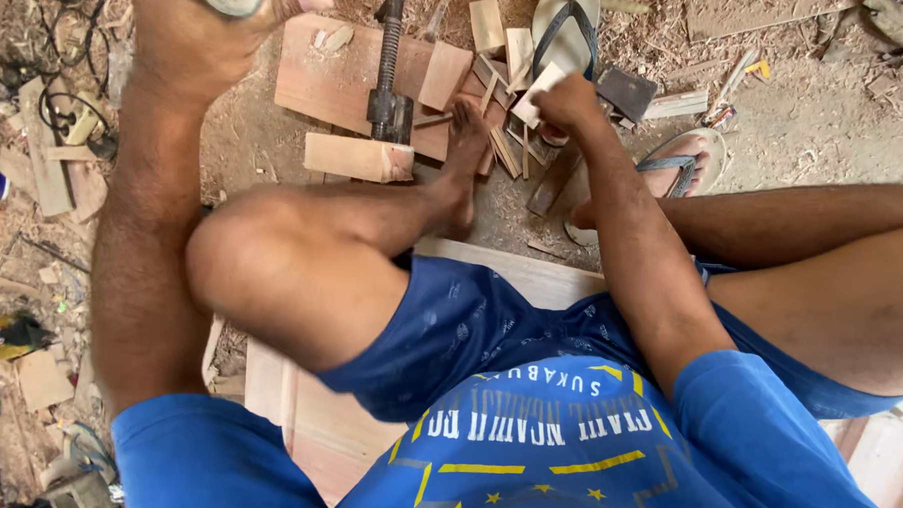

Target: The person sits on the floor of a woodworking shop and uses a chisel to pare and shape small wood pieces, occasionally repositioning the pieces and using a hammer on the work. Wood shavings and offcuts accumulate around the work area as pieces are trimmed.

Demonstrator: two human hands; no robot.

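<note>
Head view | right hand (pixel 566 105) grip holding wood offcut (pixel 538 93) | left hand (pixel 204 32) grip: cannot tell

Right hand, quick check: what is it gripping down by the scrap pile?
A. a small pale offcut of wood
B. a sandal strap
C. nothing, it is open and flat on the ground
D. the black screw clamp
A: the right hand is closed around a small pale wood offcut over the scrap pile, while the black screw clamp stands apart to its left, untouched by it.
</note>
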